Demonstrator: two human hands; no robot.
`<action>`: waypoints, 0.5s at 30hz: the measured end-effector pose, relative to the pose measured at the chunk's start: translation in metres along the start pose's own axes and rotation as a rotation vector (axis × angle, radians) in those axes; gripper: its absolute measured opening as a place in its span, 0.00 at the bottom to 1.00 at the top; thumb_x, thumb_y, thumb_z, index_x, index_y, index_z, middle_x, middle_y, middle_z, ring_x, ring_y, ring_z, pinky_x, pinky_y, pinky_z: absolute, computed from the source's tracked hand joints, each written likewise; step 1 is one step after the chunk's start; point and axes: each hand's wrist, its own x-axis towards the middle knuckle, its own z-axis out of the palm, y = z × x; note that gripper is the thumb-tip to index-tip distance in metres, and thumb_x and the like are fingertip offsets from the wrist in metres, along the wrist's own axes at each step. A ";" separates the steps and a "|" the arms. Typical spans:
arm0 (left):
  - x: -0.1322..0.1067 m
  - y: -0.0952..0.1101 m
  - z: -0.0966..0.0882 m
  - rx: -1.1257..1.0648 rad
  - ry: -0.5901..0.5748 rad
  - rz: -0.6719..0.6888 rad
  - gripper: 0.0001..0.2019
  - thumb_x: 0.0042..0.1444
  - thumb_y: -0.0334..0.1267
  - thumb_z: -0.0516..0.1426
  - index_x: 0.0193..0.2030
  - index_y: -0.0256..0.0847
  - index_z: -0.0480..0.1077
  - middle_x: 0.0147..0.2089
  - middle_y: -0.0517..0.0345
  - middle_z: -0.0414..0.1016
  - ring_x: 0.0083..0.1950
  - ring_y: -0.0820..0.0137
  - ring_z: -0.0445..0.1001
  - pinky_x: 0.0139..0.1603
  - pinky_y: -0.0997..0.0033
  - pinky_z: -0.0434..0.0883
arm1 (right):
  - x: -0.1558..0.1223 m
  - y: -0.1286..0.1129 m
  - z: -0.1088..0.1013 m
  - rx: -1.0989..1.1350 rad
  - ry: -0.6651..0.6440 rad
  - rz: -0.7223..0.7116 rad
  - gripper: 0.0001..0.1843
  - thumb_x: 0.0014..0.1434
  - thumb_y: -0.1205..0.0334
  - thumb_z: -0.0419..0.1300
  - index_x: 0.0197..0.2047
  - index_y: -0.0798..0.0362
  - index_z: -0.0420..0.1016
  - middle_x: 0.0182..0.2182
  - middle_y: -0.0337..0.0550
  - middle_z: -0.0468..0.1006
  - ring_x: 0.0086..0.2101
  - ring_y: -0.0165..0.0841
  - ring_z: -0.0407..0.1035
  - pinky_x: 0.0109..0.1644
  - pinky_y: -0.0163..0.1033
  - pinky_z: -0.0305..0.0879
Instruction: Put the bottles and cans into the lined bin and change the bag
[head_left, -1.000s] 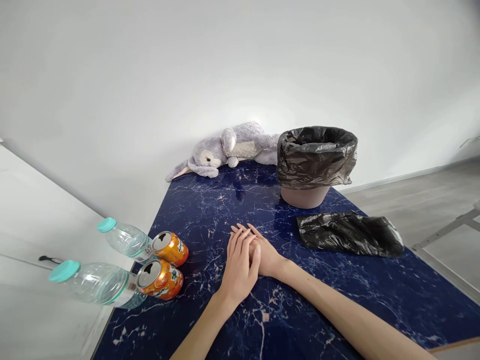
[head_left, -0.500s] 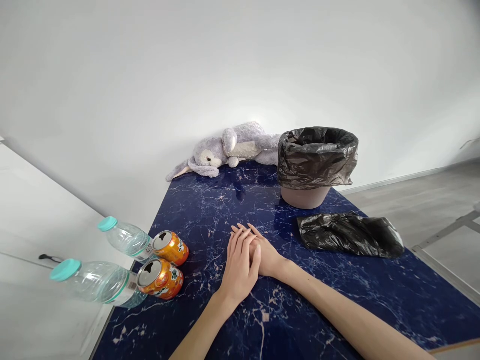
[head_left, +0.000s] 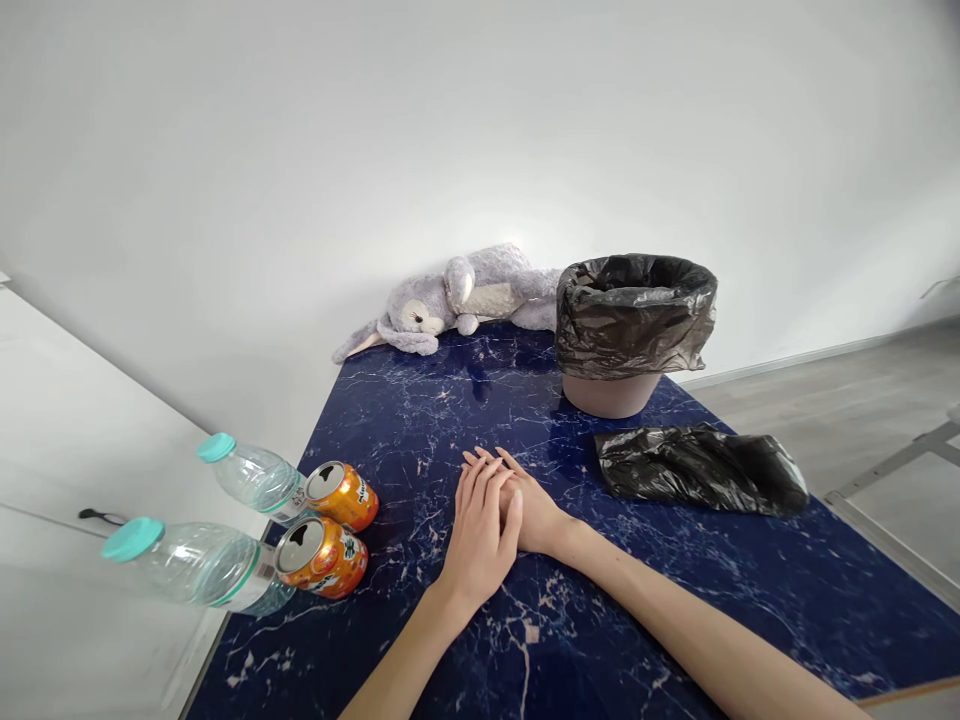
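My left hand [head_left: 478, 530] lies flat on top of my right hand [head_left: 534, 512] in the middle of a dark blue marbled table [head_left: 450, 400]. Both hands have their fingers stretched out and hold nothing. To their left lie two orange cans [head_left: 322, 556] on their sides, next to two clear plastic bottles with teal caps [head_left: 191, 565] that overhang the table's left edge. A brown bin lined with a black bag [head_left: 634, 325] stands beyond my hands to the right. A loose crumpled black bag [head_left: 697, 468] lies in front of that bin.
A grey plush rabbit [head_left: 457, 300] lies at the table's far edge against the white wall. A white cabinet surface with a dark handle [head_left: 97, 517] is at the left. Grey floor shows at the right.
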 end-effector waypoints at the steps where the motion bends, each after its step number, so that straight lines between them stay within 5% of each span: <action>1: 0.000 0.000 0.000 0.000 -0.002 -0.002 0.17 0.76 0.44 0.49 0.68 0.49 0.64 0.73 0.51 0.68 0.78 0.55 0.61 0.79 0.38 0.59 | 0.000 0.000 0.000 0.002 -0.001 0.000 0.41 0.71 0.60 0.55 0.82 0.53 0.44 0.79 0.53 0.48 0.77 0.48 0.41 0.80 0.62 0.42; 15: 0.000 0.000 -0.001 -0.011 -0.018 -0.015 0.17 0.77 0.44 0.49 0.68 0.48 0.64 0.74 0.50 0.67 0.79 0.56 0.59 0.79 0.38 0.58 | 0.000 0.000 -0.001 -0.007 -0.023 0.004 0.40 0.72 0.61 0.54 0.81 0.54 0.45 0.79 0.53 0.46 0.77 0.48 0.40 0.80 0.61 0.41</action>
